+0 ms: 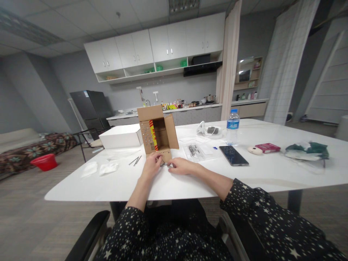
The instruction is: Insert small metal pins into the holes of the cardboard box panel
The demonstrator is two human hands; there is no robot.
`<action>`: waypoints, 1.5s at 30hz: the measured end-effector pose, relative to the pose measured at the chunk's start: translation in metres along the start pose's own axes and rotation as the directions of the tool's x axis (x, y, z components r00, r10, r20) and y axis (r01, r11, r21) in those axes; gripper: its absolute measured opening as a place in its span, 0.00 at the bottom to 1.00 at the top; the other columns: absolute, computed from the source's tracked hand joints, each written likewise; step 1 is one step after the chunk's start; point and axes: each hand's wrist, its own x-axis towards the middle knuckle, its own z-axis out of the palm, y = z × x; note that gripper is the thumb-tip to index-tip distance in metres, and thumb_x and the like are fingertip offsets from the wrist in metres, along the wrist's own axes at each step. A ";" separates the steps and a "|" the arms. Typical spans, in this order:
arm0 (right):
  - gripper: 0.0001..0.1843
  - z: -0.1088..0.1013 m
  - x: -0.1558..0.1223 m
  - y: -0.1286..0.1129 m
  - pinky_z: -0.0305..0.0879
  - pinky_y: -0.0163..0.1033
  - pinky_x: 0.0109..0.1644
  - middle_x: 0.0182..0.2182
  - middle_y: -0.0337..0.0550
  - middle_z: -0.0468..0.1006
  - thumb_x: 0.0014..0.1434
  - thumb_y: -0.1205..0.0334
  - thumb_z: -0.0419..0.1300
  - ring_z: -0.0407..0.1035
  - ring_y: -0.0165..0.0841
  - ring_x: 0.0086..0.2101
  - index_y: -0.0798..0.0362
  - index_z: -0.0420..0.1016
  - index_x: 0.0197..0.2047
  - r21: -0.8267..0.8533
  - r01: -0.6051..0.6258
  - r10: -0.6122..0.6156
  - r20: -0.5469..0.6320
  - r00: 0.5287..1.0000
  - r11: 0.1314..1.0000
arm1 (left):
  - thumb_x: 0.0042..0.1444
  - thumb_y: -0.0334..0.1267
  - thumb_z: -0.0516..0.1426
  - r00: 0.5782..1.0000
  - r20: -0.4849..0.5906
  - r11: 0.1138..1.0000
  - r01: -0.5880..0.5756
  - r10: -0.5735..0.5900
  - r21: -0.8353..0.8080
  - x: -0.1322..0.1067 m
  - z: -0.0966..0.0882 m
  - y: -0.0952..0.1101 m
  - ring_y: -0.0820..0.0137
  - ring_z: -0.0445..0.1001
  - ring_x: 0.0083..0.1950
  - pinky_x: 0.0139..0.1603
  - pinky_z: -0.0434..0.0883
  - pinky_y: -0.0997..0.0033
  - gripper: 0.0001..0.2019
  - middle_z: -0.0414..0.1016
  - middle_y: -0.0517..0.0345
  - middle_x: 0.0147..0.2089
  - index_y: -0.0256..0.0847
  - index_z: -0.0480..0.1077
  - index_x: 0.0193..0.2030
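An opened cardboard box (158, 136) stands on the white table in front of me, its flaps spread and yellow-and-red tape on one side. Many small shiny pieces dot its left flap (146, 139), too small to name. My left hand (152, 164) is at the lower front flap (166, 155), fingers closed together on something I cannot make out. Across from it, my right hand (181, 166) has its fingers pinched on a small, thin metal piece (164, 164) between the hands. Two slim dark rods (135, 160) lie left of my left hand.
White crumpled tissues (108, 168) and a white box (121, 136) are on the left. To the right lie a clear plastic bag (196, 151), a phone (233, 156), a water bottle (233, 127), a white device (213, 132), a magenta box (268, 148) and a green bundle (310, 150).
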 end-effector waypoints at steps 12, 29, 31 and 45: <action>0.21 0.001 0.001 0.002 0.60 0.35 0.37 0.36 0.48 0.79 0.57 0.58 0.57 0.71 0.36 0.35 0.57 0.76 0.51 -0.003 0.008 -0.009 -0.003 1.000 1.000 | 0.61 0.40 0.51 1.000 -0.019 1.000 -0.008 0.007 -0.015 -0.001 0.001 -0.002 0.66 0.73 0.40 0.44 0.70 0.64 0.13 0.74 0.51 0.40 0.38 0.75 0.42; 0.21 -0.001 0.000 -0.002 0.62 0.35 0.38 0.37 0.48 0.80 0.57 0.58 0.57 0.72 0.37 0.36 0.56 0.76 0.52 -0.012 -0.002 0.002 0.003 1.000 1.000 | 0.59 0.38 0.53 0.996 0.056 0.998 -0.061 0.062 -0.024 -0.001 0.002 0.000 0.66 0.74 0.40 0.45 0.70 0.65 0.12 0.76 0.50 0.41 0.38 0.75 0.42; 0.21 -0.001 0.000 -0.002 0.62 0.35 0.38 0.37 0.48 0.80 0.57 0.59 0.57 0.72 0.37 0.36 0.57 0.76 0.52 -0.009 0.004 -0.003 0.005 1.000 1.000 | 0.59 0.38 0.53 0.997 0.062 0.998 -0.052 0.054 -0.028 -0.001 0.002 0.000 0.66 0.74 0.40 0.45 0.70 0.65 0.12 0.76 0.49 0.41 0.38 0.75 0.42; 0.21 0.001 0.000 0.001 0.62 0.36 0.41 0.40 0.49 0.80 0.57 0.59 0.57 0.72 0.38 0.39 0.56 0.76 0.52 0.005 -0.001 0.001 -0.002 1.000 1.000 | 0.59 0.41 0.52 0.997 0.082 1.000 -0.005 0.003 0.019 -0.001 0.003 -0.001 0.66 0.74 0.36 0.39 0.69 0.66 0.13 0.78 0.50 0.39 0.38 0.76 0.41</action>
